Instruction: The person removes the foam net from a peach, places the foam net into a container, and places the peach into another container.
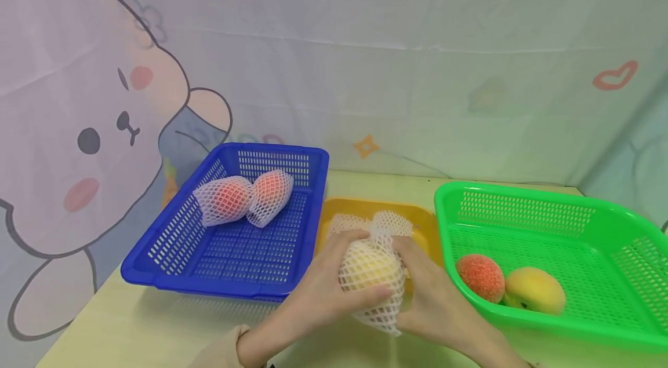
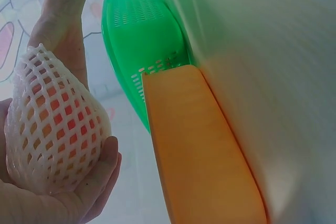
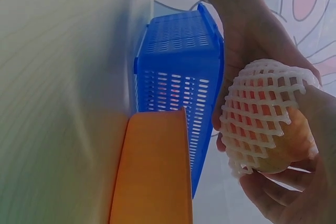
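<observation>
Both hands hold a yellow and red peach (image 1: pixel 367 266) in a white foam net sleeve (image 2: pixel 58 124), above the table's front. My left hand (image 1: pixel 331 284) curls round its left side, thumb across the front. The right hand (image 1: pixel 430 304) grips the other side, its fingers at the sleeve's edge. In the right wrist view, part of the peach (image 3: pixel 296 142) shows bare beyond the net. Just behind the hands, more foam nets (image 1: pixel 391 222) lie in a yellow-orange tray (image 1: pixel 381 204), partly hidden.
At left stands a blue basket (image 1: pixel 229 287) with two net-wrapped reddish fruits (image 1: pixel 232 197). A green basket (image 1: pixel 522 191) at right holds a red fruit (image 1: pixel 480 277) and a yellow fruit (image 1: pixel 534 291). A printed cloth (image 1: pixel 365 66) hangs behind the table (image 1: pixel 386 179).
</observation>
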The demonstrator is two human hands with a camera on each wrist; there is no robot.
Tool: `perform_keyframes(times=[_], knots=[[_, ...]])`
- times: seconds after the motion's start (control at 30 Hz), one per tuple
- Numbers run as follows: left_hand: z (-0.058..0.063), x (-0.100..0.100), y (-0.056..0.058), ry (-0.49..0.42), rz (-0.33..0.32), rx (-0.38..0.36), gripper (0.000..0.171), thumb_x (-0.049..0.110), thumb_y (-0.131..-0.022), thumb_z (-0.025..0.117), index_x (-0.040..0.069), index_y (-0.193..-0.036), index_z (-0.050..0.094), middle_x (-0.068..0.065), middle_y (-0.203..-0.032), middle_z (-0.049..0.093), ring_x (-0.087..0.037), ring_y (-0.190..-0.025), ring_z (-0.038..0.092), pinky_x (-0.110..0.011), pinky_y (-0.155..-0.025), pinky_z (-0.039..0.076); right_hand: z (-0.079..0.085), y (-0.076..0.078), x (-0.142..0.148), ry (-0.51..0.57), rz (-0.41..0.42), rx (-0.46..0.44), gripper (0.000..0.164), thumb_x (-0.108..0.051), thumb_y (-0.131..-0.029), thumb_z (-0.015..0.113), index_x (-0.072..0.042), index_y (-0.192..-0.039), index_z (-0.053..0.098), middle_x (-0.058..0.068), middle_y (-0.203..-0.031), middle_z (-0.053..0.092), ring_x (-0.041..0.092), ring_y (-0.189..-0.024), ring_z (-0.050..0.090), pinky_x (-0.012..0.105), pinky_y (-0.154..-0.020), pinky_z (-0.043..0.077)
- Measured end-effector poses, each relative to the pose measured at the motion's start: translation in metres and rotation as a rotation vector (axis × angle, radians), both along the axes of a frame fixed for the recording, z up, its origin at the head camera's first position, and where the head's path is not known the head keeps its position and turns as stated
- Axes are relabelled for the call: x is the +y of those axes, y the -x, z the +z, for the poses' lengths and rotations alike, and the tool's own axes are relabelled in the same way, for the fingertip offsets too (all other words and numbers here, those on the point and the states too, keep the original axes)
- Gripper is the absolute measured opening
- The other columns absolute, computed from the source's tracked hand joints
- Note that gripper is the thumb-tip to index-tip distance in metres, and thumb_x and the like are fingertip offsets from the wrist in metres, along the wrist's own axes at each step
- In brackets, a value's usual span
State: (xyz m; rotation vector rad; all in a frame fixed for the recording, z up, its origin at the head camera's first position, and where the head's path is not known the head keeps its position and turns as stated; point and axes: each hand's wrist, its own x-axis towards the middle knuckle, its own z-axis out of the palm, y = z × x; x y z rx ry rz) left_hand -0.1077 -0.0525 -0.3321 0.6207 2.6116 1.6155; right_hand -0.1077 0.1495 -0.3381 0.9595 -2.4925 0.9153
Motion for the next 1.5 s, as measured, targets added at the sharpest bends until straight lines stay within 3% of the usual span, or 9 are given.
perform_keyframes(times=[0.53, 0.8, 1.07, 1.5], knots=[[0.0020, -0.0031, 0.0020, 0.033, -0.022, 0.055, 0.078, 0.048, -0.073, 0.078, 0.025, -0.138, 0.040, 0.003, -0.125, 0.050, -0.013, -0.098, 0.054, -0.024, -0.072, 0.051, -0.0002, 0.0001, 0.0010, -0.049, -0.027, 0.071, 0.090, -0.024, -0.053, 0.090, -0.011, -0.128, 0.043, -0.001, -0.122, 0.053, 0.005, -0.095, 0.053, 0.026, -0.076, 0.054], [0.0017, -0.0044, 0.0041, 0.003, -0.043, 0.050, 0.075, 0.045, -0.074, 0.078, 0.028, -0.136, 0.041, 0.004, -0.120, 0.052, -0.014, -0.096, 0.055, -0.025, -0.070, 0.053, 0.0005, 0.0004, 0.0005, -0.023, -0.030, 0.054, 0.093, -0.017, -0.048, 0.087, -0.014, -0.129, 0.042, -0.008, -0.116, 0.050, 0.003, -0.092, 0.050, 0.023, -0.072, 0.052], [0.0036, -0.0052, 0.0057, -0.008, -0.041, 0.057, 0.071, 0.043, -0.075, 0.078, 0.028, -0.134, 0.044, 0.006, -0.118, 0.053, -0.013, -0.094, 0.056, -0.026, -0.070, 0.053, 0.0008, -0.0003, 0.0003, 0.017, -0.033, 0.011, 0.087, -0.020, -0.049, 0.089, -0.014, -0.123, 0.042, -0.010, -0.107, 0.048, 0.003, -0.086, 0.049, 0.020, -0.066, 0.049], [0.0071, -0.0082, 0.0088, 0.009, -0.019, 0.112, 0.067, 0.043, -0.074, 0.079, 0.030, -0.131, 0.048, 0.010, -0.121, 0.052, -0.011, -0.095, 0.056, -0.026, -0.074, 0.051, 0.0015, 0.0006, 0.0027, 0.066, -0.027, -0.027, 0.095, -0.030, -0.054, 0.091, -0.017, -0.132, 0.039, -0.011, -0.117, 0.049, 0.006, -0.096, 0.054, 0.026, -0.074, 0.053]])
